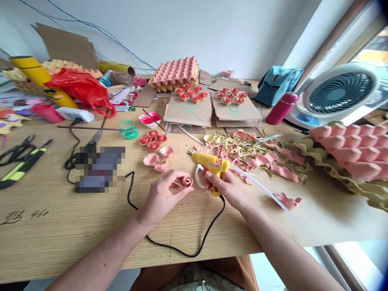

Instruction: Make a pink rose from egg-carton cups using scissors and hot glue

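Between the fingertips of my left hand (165, 194) is a small rolled pink egg-carton flower (187, 181). My right hand (226, 186) grips a yellow hot glue gun (209, 162) by its handle, nozzle pointing left and away from me. A long clear glue stick (263, 185) trails from the gun's rear, and its black cord (194, 254) loops over the table. Just beyond my left hand lie pink carton cups (150, 159) and several red-painted paper roses (153, 139). Flower and gun are a short gap apart.
Pink and tan carton scraps (257, 153) cover the right middle. Egg trays (351, 149), a fan (339, 95) and a magenta bottle (282, 108) stand right. Cardboard panels with roses (188, 113) are behind; scissors (18, 151), a cutter (27, 163) and a paint cup (129, 130) lie left.
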### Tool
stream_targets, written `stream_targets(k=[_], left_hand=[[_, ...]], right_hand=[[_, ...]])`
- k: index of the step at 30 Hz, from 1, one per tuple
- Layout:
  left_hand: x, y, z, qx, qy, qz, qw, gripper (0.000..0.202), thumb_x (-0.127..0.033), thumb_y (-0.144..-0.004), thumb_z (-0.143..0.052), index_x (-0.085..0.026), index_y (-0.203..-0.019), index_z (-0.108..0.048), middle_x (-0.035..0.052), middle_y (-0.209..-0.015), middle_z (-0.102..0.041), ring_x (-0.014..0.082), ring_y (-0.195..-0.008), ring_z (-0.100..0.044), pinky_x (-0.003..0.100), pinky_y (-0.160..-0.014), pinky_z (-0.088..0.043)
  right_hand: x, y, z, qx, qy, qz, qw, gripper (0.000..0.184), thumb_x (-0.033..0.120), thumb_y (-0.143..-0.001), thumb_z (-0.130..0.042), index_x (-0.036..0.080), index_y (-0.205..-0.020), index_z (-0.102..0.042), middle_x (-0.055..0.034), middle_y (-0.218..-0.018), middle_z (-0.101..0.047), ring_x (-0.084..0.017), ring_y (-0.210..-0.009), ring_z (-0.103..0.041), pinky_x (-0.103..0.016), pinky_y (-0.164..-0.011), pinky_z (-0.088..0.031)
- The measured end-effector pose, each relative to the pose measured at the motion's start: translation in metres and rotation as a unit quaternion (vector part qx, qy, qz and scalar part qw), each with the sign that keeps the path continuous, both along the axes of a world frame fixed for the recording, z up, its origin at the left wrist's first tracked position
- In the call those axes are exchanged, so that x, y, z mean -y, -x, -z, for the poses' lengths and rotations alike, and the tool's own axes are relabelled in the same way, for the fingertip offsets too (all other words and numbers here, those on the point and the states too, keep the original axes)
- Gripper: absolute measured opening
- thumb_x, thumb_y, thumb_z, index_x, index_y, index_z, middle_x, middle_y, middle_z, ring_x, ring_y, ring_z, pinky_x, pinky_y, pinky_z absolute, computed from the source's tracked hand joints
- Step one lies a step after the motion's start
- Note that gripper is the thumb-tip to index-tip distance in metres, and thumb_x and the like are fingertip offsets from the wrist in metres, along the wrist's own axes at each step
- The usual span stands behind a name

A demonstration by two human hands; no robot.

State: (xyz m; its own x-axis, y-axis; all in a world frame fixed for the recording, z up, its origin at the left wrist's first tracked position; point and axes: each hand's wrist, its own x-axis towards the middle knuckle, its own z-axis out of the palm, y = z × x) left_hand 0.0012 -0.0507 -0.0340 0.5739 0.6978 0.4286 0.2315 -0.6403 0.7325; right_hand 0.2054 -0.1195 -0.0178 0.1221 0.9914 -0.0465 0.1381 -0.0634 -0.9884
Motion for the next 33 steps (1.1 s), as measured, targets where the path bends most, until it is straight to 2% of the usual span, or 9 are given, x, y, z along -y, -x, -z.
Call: stream_targets(k=[2, 6, 11, 14, 21, 27, 33], left_hand=[[-0.002, 0.001, 0.001, 0.01, 0.015, -0.014, 1.0, 0.018, -0.026, -0.086, -0.073, -0.02, -0.102, -0.066, 0.0009, -0.09, -0.073, 0.0132, -0.076, -0.071, 0.024, -0.072, -0.062], [-0.006, 0.001, 0.002, -0.001, 0.026, -0.022, 0.999, 0.02, -0.032, -0.086, -0.073, -0.021, -0.1, -0.065, 0.002, -0.092, -0.074, 0.0152, -0.077, -0.072, 0.027, -0.071, -0.064], [-0.007, -0.001, 0.003, 0.002, 0.04, -0.024, 0.999, 0.02, -0.031, -0.085, -0.072, -0.022, -0.101, -0.063, 0.0021, -0.092, -0.075, 0.0156, -0.076, -0.073, 0.027, -0.07, -0.064], [-0.006, -0.001, 0.001, 0.016, 0.047, -0.017, 0.999, 0.022, -0.03, -0.084, -0.073, -0.021, -0.101, -0.063, 0.0024, -0.091, -0.074, 0.0158, -0.076, -0.073, 0.027, -0.071, -0.064], [-0.003, -0.002, -0.002, 0.048, 0.045, -0.01, 0.998, 0.025, -0.025, -0.085, -0.072, -0.019, -0.107, -0.065, 0.003, -0.092, -0.074, 0.014, -0.076, -0.073, 0.025, -0.071, -0.064], [-0.003, -0.002, -0.004, 0.076, 0.007, -0.022, 0.997, 0.018, -0.018, -0.085, -0.071, -0.018, -0.102, -0.065, 0.003, -0.096, -0.069, 0.0119, -0.078, -0.07, 0.023, -0.073, -0.065], [-0.005, -0.001, -0.007, 0.094, -0.021, -0.054, 0.994, 0.017, -0.015, -0.087, -0.07, -0.018, -0.102, -0.065, 0.0034, -0.096, -0.067, 0.0111, -0.078, -0.069, 0.023, -0.072, -0.065]], right_hand=[[0.0, 0.0, 0.0, -0.047, 0.016, -0.019, 0.999, 0.052, 0.076, -0.079, -0.06, 0.024, -0.082, -0.059, -0.0007, -0.067, -0.06, -0.015, -0.058, -0.054, -0.03, -0.056, -0.044], [0.0, -0.001, -0.003, -0.077, 0.009, -0.019, 0.997, 0.054, 0.076, -0.077, -0.063, 0.023, -0.084, -0.058, 0.0008, -0.067, -0.059, -0.014, -0.06, -0.054, -0.029, -0.058, -0.044], [0.004, -0.004, -0.006, -0.145, -0.014, -0.026, 0.989, 0.053, 0.072, -0.077, -0.067, 0.02, -0.088, -0.059, 0.0016, -0.068, -0.059, -0.013, -0.059, -0.053, -0.028, -0.058, -0.043], [0.003, -0.007, -0.004, -0.16, -0.005, -0.043, 0.986, 0.054, 0.071, -0.077, -0.067, 0.019, -0.089, -0.061, 0.0009, -0.067, -0.059, -0.013, -0.057, -0.052, -0.028, -0.057, -0.04], [0.0, -0.015, 0.0, -0.055, -0.007, -0.029, 0.998, 0.049, 0.07, -0.084, -0.061, 0.021, -0.086, -0.059, 0.0022, -0.064, -0.054, -0.013, -0.057, -0.047, -0.027, -0.056, -0.036], [0.013, -0.01, -0.007, -0.003, -0.033, -0.047, 0.998, 0.045, 0.066, -0.092, -0.051, 0.022, -0.096, -0.06, -0.0026, -0.078, -0.057, -0.016, -0.065, -0.052, -0.029, -0.057, -0.042], [0.018, -0.009, 0.002, 0.094, -0.088, -0.031, 0.991, 0.058, 0.073, -0.093, -0.043, 0.019, -0.095, -0.065, -0.0047, -0.076, -0.06, -0.017, -0.066, -0.054, -0.03, -0.06, -0.048]])
